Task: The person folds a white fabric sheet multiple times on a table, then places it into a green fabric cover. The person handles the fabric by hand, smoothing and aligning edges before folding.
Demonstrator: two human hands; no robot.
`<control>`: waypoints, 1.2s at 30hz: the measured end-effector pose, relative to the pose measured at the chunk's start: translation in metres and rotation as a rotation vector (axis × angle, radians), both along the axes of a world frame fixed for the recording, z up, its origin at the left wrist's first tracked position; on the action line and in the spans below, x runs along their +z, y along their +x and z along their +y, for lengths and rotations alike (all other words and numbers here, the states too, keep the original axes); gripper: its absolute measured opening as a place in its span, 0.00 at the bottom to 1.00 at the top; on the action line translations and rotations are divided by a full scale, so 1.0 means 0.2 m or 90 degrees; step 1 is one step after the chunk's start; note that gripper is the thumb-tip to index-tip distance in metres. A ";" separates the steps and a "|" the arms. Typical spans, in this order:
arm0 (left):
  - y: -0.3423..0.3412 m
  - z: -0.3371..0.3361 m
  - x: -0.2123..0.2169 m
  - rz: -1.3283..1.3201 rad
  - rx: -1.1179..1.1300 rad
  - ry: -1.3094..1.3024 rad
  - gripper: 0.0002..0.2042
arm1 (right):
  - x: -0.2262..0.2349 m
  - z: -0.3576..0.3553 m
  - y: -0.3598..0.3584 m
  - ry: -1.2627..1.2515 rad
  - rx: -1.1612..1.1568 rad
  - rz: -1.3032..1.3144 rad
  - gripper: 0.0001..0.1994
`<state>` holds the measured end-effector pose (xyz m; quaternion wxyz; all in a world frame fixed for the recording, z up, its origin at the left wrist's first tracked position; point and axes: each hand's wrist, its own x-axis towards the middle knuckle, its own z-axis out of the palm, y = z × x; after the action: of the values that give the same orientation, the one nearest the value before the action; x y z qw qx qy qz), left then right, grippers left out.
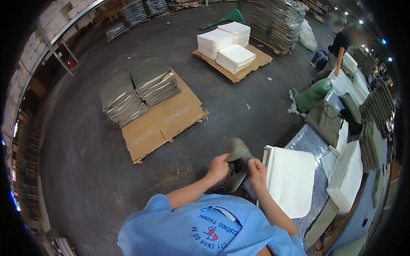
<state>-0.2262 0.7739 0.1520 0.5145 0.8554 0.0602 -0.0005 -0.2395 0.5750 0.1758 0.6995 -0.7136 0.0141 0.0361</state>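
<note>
Both my hands grip an olive-green fabric cover [237,150] bunched in front of my chest. My left hand [218,167] pinches its left edge and my right hand [256,170] holds its right edge, with the cloth hanging between them. Just right of my hands a white foam pad [291,178] lies flat on the foil-covered worktable [306,138]. My blue shirt fills the lower middle of the view.
A cardboard-topped pallet [171,119] with two stacks of grey-green covers [139,91] sits on the floor at left. A farther pallet [252,64] carries white pad stacks [226,45]. White pads [347,175] and green covers line the table. Another person [338,53] works at the far right.
</note>
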 end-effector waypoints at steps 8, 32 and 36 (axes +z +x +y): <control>0.17 0.36 0.61 -0.298 0.103 -0.087 0.12 | 0.44 -0.18 0.19 0.103 -0.194 -0.170 0.13; -0.32 -0.60 0.89 -0.076 -0.954 -0.420 0.36 | 0.25 -0.41 -0.17 -0.097 0.010 0.063 0.04; -0.17 -0.47 0.94 0.043 -0.919 -0.494 0.32 | 0.28 -0.53 -0.25 -0.037 -0.055 0.070 0.04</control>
<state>-0.2596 0.6802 0.3409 0.6450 0.4440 -0.4942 -0.3777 -0.2904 0.4695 0.2312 0.6773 -0.7294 0.0844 0.0450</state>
